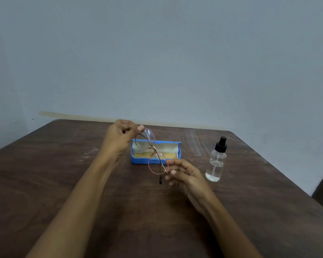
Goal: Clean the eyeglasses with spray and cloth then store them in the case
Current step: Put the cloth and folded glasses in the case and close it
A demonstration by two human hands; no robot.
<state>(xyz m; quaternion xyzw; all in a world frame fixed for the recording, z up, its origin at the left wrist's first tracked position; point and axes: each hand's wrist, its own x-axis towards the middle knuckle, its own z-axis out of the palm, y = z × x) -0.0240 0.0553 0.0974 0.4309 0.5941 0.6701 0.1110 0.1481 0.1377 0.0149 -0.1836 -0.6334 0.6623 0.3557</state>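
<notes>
The eyeglasses (158, 163) are held in the air above the front wall of the open blue case (144, 161), which is placed near the middle of the surface (63, 183), towards its far edge. The far lens rim is pinched by the fingers (140, 128) of the left hand (119, 138). The right hand (188, 177) is held at the near lens, its fingers (173, 172) loosely curled just beside the hinge; whether the frame is grasped cannot be told. A yellow layer (168, 155) is seen inside the case. A clear spray bottle (215, 164) is stood upright nearer the right edge.
</notes>
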